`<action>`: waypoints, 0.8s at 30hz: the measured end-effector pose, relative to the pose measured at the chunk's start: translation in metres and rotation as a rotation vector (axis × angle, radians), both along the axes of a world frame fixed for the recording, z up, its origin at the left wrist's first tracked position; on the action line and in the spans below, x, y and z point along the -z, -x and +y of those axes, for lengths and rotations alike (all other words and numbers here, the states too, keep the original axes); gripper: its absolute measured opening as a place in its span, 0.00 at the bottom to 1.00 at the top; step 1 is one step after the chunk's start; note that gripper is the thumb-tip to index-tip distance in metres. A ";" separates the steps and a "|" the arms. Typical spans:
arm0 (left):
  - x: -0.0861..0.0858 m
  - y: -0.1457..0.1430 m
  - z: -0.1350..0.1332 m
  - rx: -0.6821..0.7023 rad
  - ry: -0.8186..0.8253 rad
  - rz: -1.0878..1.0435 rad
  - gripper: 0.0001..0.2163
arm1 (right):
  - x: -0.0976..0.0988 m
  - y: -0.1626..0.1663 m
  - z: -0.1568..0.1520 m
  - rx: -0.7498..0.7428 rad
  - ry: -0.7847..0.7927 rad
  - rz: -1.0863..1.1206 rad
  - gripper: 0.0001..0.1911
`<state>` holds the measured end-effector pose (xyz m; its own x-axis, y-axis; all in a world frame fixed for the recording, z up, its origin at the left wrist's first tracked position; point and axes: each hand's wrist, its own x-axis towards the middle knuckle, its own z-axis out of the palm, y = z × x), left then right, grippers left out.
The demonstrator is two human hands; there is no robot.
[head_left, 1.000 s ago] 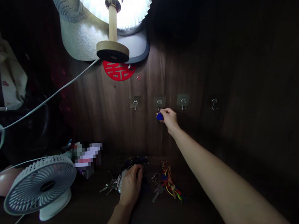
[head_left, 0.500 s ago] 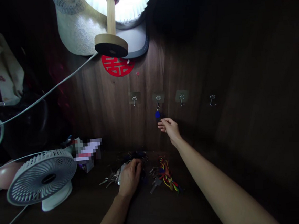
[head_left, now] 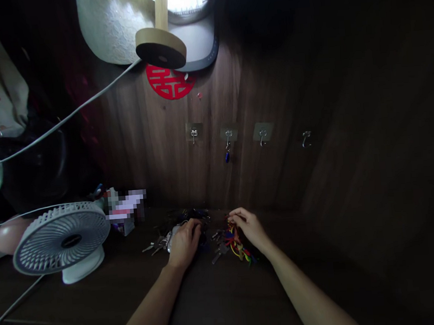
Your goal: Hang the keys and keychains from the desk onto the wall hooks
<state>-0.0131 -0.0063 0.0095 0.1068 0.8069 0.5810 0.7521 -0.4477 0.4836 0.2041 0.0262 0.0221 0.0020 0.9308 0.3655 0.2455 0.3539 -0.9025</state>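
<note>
Your right hand point(head_left: 249, 228) is touching a tangle of coloured cords point(head_left: 236, 243) on the tabletop point(head_left: 220, 302). Its fingers point(head_left: 233, 215) are curving close together at the top of the tangle, but I cannot tell if they are clamped on a cord. Your left hand point(head_left: 184, 244) is resting just left of the tangle, curled over a heap of keys point(head_left: 158, 245) (the low light is hiding most of this heap). The risk is coming from the knotted cords: a hard pull can drag nearby keys and scatter them. The cords are looking loose and twisted. High above the tangle, a small blue fob point(head_left: 227, 156) is hanging from a metal wall hook point(head_left: 228, 139).
</note>
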 end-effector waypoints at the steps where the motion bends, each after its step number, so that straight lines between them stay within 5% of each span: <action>1: 0.000 0.000 0.000 0.000 0.003 0.001 0.08 | 0.004 0.000 -0.004 -0.002 -0.004 -0.042 0.10; 9: 0.004 0.000 0.000 0.075 -0.005 0.098 0.10 | 0.018 -0.006 -0.021 0.086 -0.139 -0.518 0.12; 17: -0.004 -0.011 -0.014 0.383 -0.063 0.411 0.17 | 0.021 -0.027 -0.013 0.128 -0.111 -0.584 0.13; 24: 0.002 -0.011 -0.010 0.360 -0.035 0.417 0.12 | 0.017 -0.044 -0.013 0.299 -0.004 -0.742 0.12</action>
